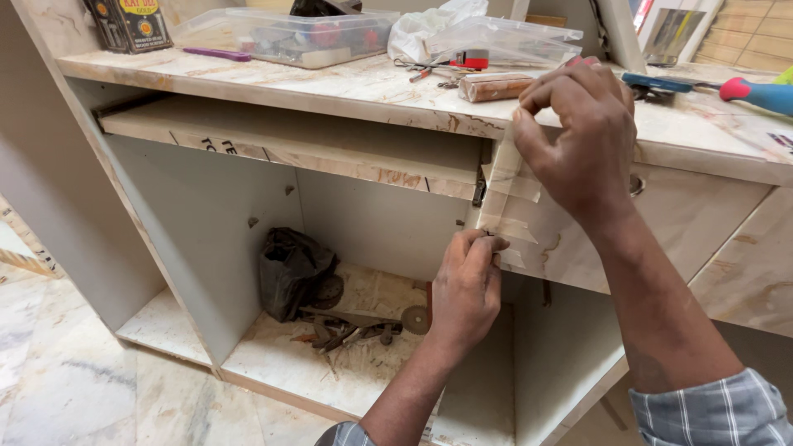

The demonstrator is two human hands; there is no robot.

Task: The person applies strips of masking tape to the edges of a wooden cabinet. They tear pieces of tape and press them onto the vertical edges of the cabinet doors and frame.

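Two hands work on one strip of edge banding [500,194] running down the front corner of a marble-pattern drawer front [661,223]. R hand [578,136] sits at the top of the strip, just under the countertop lip [347,107]; thumb & forefinger pinched tight on the strip's upper end, other fingers curled. L hand [467,289] is at the strip's lower end, fingertips [483,244] pressed onto it at the drawer's bottom corner, grip closed against the edge. So the strip spans between the two sets of fingers, flat on the corner, crossed by short tape pieces between them. Room: left of the fingers an open cabinet bay [363,231] w/ free space; a thin shelf board [281,140] runs above it, below the counter lip. Right of the fingers only the drawer face, w/ a round pull hole [636,185] partly hidden behind the R hand. Below the L hand, a vertical divider panel [483,388] & the cabinet floor [347,363], which holds a dark bag [289,268], a small wheel [415,319] & scrap bits. Above the R fingers on the counter: a clear plastic box [285,37] w/ small parts inside, another clear lidded tray [496,41], a wood-tone block [494,87] & a blue-red handled tool [756,92].
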